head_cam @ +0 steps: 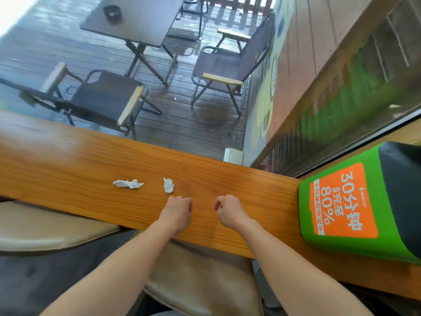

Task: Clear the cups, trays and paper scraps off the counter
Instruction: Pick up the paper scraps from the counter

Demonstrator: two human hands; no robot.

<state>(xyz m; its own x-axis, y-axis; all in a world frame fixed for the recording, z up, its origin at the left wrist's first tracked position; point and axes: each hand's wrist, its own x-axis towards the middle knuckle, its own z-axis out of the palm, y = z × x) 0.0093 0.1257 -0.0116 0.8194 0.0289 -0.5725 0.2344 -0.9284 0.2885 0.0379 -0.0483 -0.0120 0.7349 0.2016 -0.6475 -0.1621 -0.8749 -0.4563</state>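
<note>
Bare counter [68, 160] lies open from the hands toward nine o'clock, broken only by two paper scraps, one [168, 185] at eleven, the other [128, 184] farther left. At three o'clock a green charging station [355, 201] blocks the way.

Beyond the glass, folding chairs [107, 96] flank a dark table [136, 21] on wet decking [193, 124].

Two paper scraps [128, 184] [168, 185] on one wooden worktop [68, 169], two hands [177, 212] [229, 210], one green box [355, 201], two stools [45, 226] [200, 277].
</note>
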